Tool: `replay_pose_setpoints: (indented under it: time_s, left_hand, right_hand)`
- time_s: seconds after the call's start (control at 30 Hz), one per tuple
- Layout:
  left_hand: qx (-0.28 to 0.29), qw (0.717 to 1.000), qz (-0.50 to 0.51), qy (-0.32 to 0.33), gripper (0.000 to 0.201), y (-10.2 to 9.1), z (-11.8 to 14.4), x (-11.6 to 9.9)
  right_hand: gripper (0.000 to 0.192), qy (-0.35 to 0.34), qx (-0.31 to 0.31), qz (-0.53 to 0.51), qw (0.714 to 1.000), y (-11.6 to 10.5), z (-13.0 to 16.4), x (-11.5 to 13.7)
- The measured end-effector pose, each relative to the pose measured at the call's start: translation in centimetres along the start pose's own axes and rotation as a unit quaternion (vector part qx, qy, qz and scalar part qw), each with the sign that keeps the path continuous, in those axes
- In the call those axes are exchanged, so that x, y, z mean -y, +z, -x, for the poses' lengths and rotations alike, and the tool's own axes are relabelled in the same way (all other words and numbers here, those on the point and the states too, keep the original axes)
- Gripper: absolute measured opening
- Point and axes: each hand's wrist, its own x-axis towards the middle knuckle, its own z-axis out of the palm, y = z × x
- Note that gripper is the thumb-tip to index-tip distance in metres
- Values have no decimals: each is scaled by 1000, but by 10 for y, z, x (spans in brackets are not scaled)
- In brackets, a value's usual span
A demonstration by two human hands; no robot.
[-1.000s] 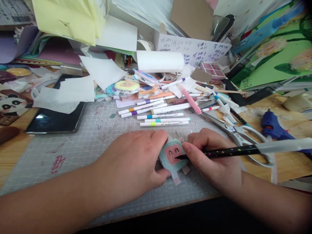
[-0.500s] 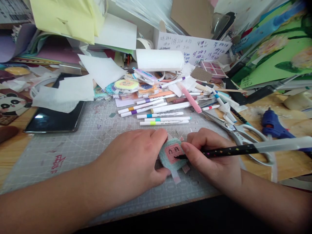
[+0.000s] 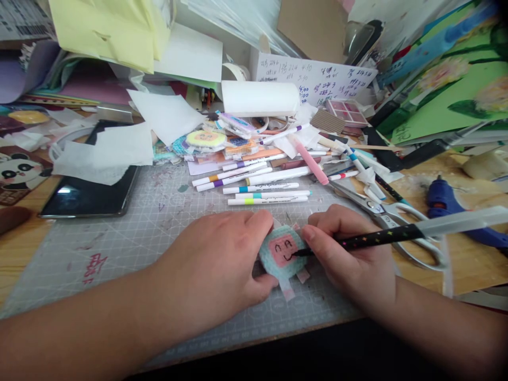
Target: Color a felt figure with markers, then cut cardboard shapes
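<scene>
Where the nib [image 3: 299,253] of my star-specked pen [image 3: 381,237] sat half a second ago, a curved black line [image 3: 288,258] shows.
Left hand [image 3: 222,254] arched, thumb and forefinger spread around the nubbly, mint-rimmed pink patch [image 3: 283,247] on the gridded mat [image 3: 135,233]; right hand [image 3: 359,267], pinched round the pen, edged rightward.

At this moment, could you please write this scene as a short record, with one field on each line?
Left hand: grips the edge of a pale-green craft piece
Right hand: holds a black pen, tip at the curved line's end
Drawing: two small black marks above a curved line
Surface: grey cutting mat
Beyond hands: white markers
Right side: scissors, blue glue gun
Left side: dark phone, partly under white paper
</scene>
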Motion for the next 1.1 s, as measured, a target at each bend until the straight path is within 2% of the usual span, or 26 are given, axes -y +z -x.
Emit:
replay_pose_setpoints:
  time_s: [0.3, 0.47, 0.57, 0.63, 0.77, 0.87, 0.97, 1.1]
  left_hand:
    - [1, 1000, -6, -7, 38, 1, 1, 0]
    - [-11, 1000, 0, 11, 35, -3, 0, 1]
    - [-9, 1000, 27, 2, 41, -11, -1, 0]
    - [-15, 998, 63, -11, 37, -17, -1, 0]
    - [-58, 988, 146, 4, 18, -22, 1, 0]
    - [-89, 978, 186, 40, 24, -19, 2, 2]
    - [-100, 967, 225, 59, 28, -16, 1, 4]
    - [-103, 950, 290, 51, 27, -16, 1, 3]
  right_hand:
    - [31, 16, -19, -24, 999, 3, 1, -4]
    - [28, 76, -81, -152, 982, -4, -2, 2]
    - [32, 100, -127, -248, 955, -14, -11, 13]
    - [32, 102, -134, -305, 937, -20, -17, 18]
    - [24, 89, -96, -341, 931, -26, -17, 21]
    - [17, 97, -40, -366, 925, -28, -10, 22]
    - [25, 106, 4, -396, 912, -30, -3, 26]
    - [17, 113, 1, -403, 908, -32, -2, 30]
